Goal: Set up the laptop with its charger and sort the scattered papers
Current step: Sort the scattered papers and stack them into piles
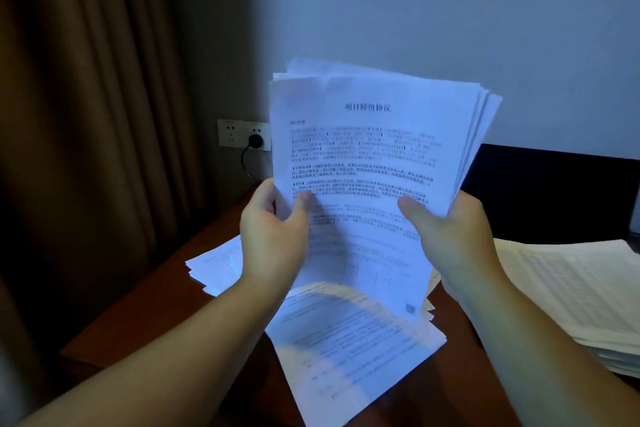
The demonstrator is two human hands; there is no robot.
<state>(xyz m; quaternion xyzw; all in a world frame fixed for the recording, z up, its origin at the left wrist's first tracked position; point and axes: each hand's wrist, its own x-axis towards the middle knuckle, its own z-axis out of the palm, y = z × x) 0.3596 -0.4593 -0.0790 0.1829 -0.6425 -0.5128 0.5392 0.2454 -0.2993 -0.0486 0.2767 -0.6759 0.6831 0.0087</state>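
A single head-worn view looks forward and down from just above the desk [145, 291], close enough that held papers [367, 163] fill its centre. It faces the corner beyond the desk, the socket [244, 134] left of centre.

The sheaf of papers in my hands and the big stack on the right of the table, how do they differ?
The held sheaf is upright in the air, gripped by the left hand and right hand; the right-hand stack lies flat on the table. The held sheaf's sheets fan out unevenly at the top; the right-hand stack looks thicker. Both are white printed pages.
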